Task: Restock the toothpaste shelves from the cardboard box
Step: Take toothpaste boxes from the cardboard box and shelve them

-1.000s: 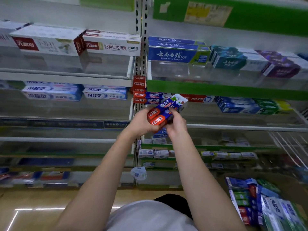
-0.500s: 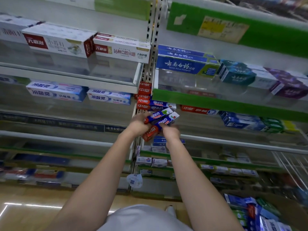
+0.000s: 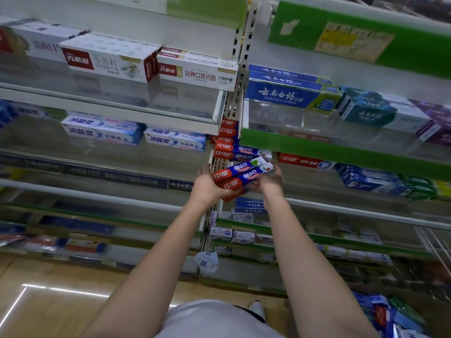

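Both hands (image 3: 207,189) clasp glossy rectangular toothpaste cartons (image 3: 240,175) (red-and-blue).

Both bare arms stretch forward and up, the left hand (image 3: 207,186) and right hand (image 3: 269,182) close together, fingers curled, cupping a bundle between them

— What's that in my hands?
— Glossy printed cardboard, these red-and-blue toothpaste boxes (image 3: 240,175). The shelf front (image 3: 305,123) looks like clear shiny plastic; the floor (image 3: 48,301), polished and reflective.
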{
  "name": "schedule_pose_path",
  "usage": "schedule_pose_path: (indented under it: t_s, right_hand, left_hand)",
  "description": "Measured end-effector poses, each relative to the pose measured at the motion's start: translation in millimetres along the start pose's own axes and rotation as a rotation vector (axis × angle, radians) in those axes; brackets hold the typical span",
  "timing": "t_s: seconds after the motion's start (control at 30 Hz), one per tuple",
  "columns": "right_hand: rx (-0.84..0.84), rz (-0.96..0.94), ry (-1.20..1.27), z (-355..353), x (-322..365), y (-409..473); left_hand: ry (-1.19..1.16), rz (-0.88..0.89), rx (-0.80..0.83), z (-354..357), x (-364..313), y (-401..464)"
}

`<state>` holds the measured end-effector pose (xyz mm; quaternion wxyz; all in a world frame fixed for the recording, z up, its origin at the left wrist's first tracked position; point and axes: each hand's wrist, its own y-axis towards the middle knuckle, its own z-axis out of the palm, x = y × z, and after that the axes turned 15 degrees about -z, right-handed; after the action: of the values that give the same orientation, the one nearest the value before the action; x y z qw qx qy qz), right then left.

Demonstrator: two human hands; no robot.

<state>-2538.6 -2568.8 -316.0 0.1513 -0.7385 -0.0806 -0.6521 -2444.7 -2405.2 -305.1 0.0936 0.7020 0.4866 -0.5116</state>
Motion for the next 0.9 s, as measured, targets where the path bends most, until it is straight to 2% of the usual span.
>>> schedule_pose_path:
  t_s: [0.17,0.3,0.4,0.53,0.67,0.8,0.9]
  right_hand:
    - [-0.064,-0.042,-0.027,-7.0,-4.8,-1.3]
    - [-0.014,-0.042,-0.046,-10.0,-5.3,-8.9]
    - [0.036,-0.034,-0.099,-13.0,-2.8,-10.2]
    - [0.071,-0.123,-0.286,-19.2,-2.1,-6.8]
    - [-0.05,-0.104,-0.258,-13.9,-8.4,-4.6]
    - [-0.197,-0.071,-0.296,-14.4,-8.2,8.4]
    - [-0.274,-0.097,-0.26,-19.3,-8.8,22.6]
  left_hand:
    - [-0.098,-0.027,0.037,-7.0,-9.6,4.3]
    - [-0.094,-0.049,0.165,-0.6,-18.7,5.2]
    - [-0.086,-0.034,0.194,6.2,-19.3,10.6]
    - [-0.142,-0.009,0.273,7.2,-23.6,10.5]
    - [-0.254,0.026,0.3,12.8,-25.3,9.2]
    - [-0.344,0.051,0.207,23.6,-31.3,7.9]
    - [-0.328,0.089,0.164,29.4,-39.3,9.9]
